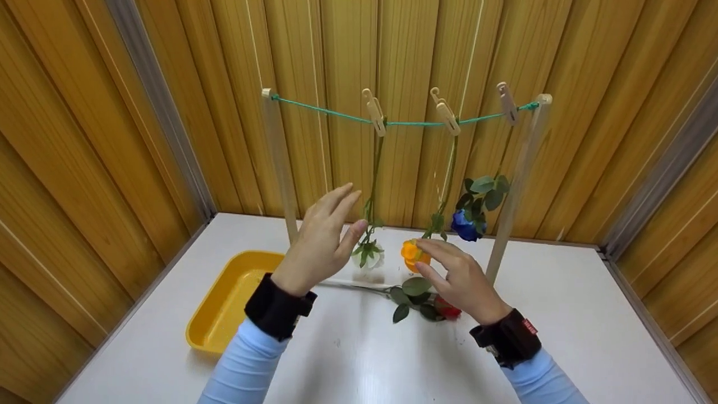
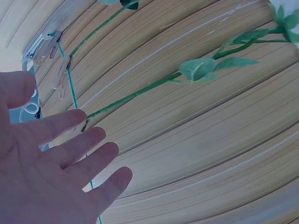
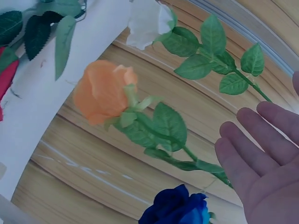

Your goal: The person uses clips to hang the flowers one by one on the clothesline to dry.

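Observation:
A white rose (image 1: 374, 258), an orange rose (image 1: 410, 253) and a blue rose (image 1: 465, 225) hang upside down by their stems from a green string (image 1: 336, 114), under beige clothespins (image 1: 447, 118). My left hand (image 1: 321, 241) is raised left of the white rose, its fingers extended and its palm empty in the left wrist view. My right hand (image 1: 465, 280) overlaps the orange rose in the head view. In the right wrist view its fingers (image 3: 236, 151) are extended near that rose's stem and hold nothing. A red rose (image 1: 447, 308) with dark leaves lies on the table below.
The string runs between two upright posts (image 1: 279, 163) on the white table (image 1: 359, 359). A yellow tray (image 1: 196, 331) stands at the left, partly behind my left forearm. Wood-patterned panels (image 1: 348, 56) enclose the back and sides.

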Tool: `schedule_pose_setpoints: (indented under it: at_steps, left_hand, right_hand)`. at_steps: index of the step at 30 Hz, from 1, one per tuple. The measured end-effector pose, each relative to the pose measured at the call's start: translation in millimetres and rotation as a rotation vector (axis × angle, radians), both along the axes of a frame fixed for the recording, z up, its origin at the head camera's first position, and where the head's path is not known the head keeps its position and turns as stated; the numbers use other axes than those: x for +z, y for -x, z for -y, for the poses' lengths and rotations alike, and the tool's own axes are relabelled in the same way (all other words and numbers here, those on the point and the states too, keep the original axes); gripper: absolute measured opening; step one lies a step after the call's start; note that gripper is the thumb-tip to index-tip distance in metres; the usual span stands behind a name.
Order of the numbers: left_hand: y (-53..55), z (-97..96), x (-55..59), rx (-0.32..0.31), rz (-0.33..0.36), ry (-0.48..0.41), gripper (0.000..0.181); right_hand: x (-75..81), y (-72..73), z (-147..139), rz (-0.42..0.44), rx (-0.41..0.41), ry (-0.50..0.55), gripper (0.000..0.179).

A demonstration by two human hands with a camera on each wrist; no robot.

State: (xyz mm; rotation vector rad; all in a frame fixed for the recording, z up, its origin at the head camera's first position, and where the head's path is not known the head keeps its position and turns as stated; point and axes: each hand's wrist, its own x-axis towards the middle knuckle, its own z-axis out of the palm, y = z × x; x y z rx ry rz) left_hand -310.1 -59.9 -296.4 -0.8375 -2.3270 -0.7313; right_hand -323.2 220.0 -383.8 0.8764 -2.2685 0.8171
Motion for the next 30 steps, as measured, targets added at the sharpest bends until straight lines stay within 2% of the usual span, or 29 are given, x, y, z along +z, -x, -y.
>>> schedule_pose_setpoints:
  at_steps: [5,9,19,25,30]
  left_hand:
    - [-3.9,-0.1,-29.2,0.031,-0.004,0.034,0.055]
    - [-9.5,-2.4,-54.4,0.075,0.014,0.038,0.057]
    - [-23.8,-7.9,-110.4,0.106,0.071,-0.075,0.056]
    - [-26.2,-6.2,-137.4,0.173,0.101,-0.068,0.055]
    - [-22.1,-5.6,-151.6,0.21,0.148,-0.035,0.057]
  right_hand:
    - [-14.4,-8.1,-5,0.015,-0.081,0.017,0.047]
    - [-28.8,-12.9,-8,0.01,-0.114,0.041,0.048]
    - [-68.5,-17.5,0,0.002,-0.11,0.132,0.05]
    - [-85.6,-20.2,13,0.037,-0.127,0.124,0.05]
    - [-94.8,-18.7,22,0.053,-0.114,0.114,0.052]
